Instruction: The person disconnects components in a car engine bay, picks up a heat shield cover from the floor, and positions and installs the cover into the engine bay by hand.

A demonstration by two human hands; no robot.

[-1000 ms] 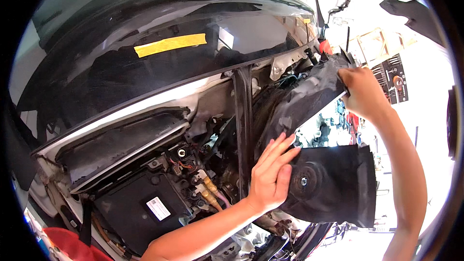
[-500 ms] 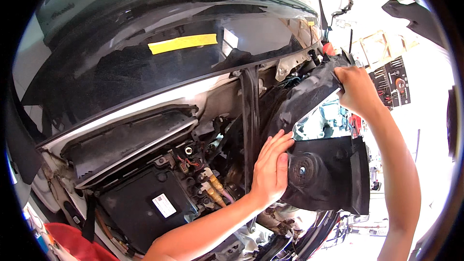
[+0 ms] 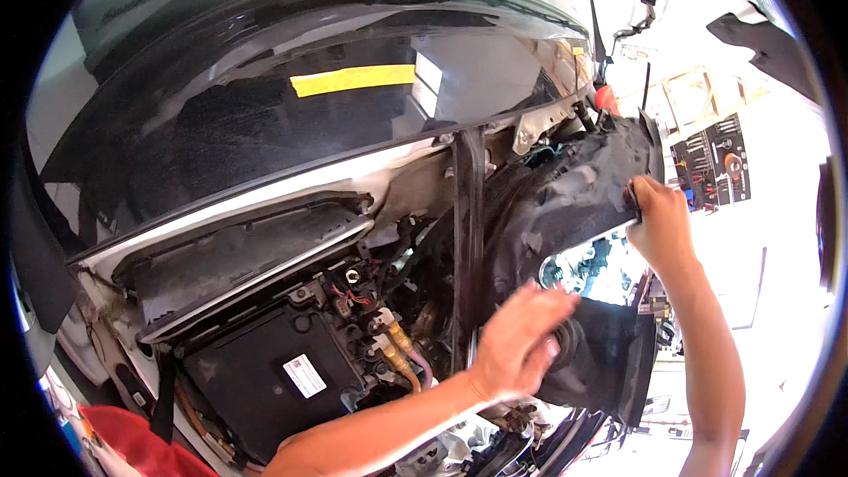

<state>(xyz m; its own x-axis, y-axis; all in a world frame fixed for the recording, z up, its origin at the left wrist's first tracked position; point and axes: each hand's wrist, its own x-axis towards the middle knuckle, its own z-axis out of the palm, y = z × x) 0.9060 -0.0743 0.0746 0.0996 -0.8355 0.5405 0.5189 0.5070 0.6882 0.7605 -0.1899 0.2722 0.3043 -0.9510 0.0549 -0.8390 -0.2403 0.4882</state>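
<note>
A large black moulded plastic liner (image 3: 574, 181) with a wide cut-out stands at the right side of the car's front end. My right hand (image 3: 661, 223) is closed around the liner's outer edge, beside the cut-out. My left hand (image 3: 523, 340) lies over the lower part, next to its round recess, with fingers stretched out and slightly blurred. Whether its palm presses on the plastic or hovers just off it, I cannot tell. Between my left hand and the engine bay runs a dark upright strut (image 3: 468, 238).
A dark glossy panel (image 3: 238, 132) with yellow tape (image 3: 353, 79) spans the far side. Left of my hands sit a black box (image 3: 274, 380) with a white label and yellow-sleeved connectors (image 3: 399, 349). Tools hang on a board (image 3: 717, 163) in the background.
My right hand has come down along the liner's edge, and the liner has shifted down with it. My left hand has slid right and down over the lower part.
</note>
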